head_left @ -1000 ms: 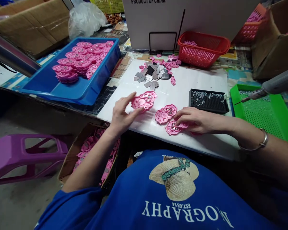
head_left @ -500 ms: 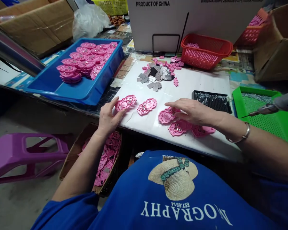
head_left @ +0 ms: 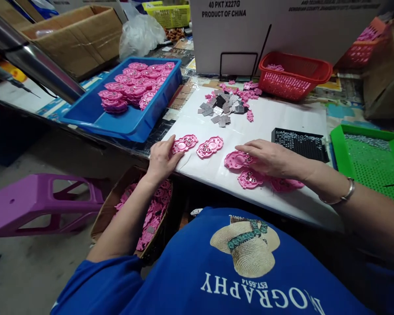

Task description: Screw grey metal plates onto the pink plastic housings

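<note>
On the white work sheet [head_left: 200,170], my left hand [head_left: 162,159] grips the left end of a pink oval plastic part [head_left: 188,142] between thumb and fingers. Beside it, untouched, lies a second pink part [head_left: 209,147] with small shiny metal pieces on it. My right hand [head_left: 272,158] has its fingers closed over the right end of a third pink part [head_left: 237,160], hiding that end. Below that hand lie two more pink parts, one nearer the middle [head_left: 249,180] and one farther right [head_left: 287,184], partly covered by the hand.
Grey plates [head_left: 221,107] and small pink pieces [head_left: 249,92] are heaped behind. Stacked pink parts fill much of a blue tray [head_left: 131,129] at left. A red basket [head_left: 295,78], black screw tray [head_left: 300,143] and green tray [head_left: 367,168] stand right. A purple stool [head_left: 36,201] is lower left.
The camera has turned left, so everything sits farther right in the picture. My right fingers have closed further onto the third pink part. My left hand stays at the same part.
</note>
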`<state>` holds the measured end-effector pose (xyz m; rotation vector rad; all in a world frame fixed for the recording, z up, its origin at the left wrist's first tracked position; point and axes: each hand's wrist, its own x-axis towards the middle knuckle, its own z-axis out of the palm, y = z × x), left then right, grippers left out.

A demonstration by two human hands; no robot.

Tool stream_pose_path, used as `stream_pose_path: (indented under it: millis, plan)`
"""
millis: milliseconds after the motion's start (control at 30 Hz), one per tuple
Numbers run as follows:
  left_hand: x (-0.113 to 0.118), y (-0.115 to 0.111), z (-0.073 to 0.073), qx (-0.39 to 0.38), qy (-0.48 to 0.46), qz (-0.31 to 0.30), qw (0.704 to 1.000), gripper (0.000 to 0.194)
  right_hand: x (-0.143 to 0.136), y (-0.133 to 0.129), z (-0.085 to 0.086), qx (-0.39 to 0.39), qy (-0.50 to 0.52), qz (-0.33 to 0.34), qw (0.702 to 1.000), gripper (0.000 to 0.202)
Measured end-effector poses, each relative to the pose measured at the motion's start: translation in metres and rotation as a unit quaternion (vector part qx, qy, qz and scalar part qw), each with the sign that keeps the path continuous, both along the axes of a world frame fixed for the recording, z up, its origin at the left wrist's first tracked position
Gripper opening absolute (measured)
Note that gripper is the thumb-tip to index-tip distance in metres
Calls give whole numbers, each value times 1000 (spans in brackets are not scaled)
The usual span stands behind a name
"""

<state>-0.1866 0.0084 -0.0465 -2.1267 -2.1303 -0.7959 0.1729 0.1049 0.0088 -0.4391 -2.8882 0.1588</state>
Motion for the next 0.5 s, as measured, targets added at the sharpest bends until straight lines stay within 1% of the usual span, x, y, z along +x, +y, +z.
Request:
stream_pose_path:
  millis: [67, 133, 233, 300, 333, 400, 500]
  plan:
    - [-8, 1, 5, -28, -4, -33, 999, 61, 9, -7, 11, 22, 21, -15, 999, 48]
    - [-15, 4, 12, -51, -5, -70, 996, 62, 24, -18, 25, 41, 46, -40, 997, 47]
    - [-20, 13, 22, -80, 13, -106, 991, 69, 56, -38, 45, 57, 35, -104, 992, 46]
    - [-21, 22, 26, -101, 33, -119, 987, 71, 82, -55, 53, 71, 11, -156, 985, 49]
    - [-21, 27, 27, -112, 41, -127, 985, 70, 94, -64, 54, 82, -1, -187, 979, 51]
    - [-21, 35, 27, -125, 51, -148, 980, 70, 115, -84, 52, 107, -24, -261, 959, 57]
    - [-24, 45, 26, -113, 58, -185, 974, 70, 130, -116, 38, 140, -64, -377, 914, 61]
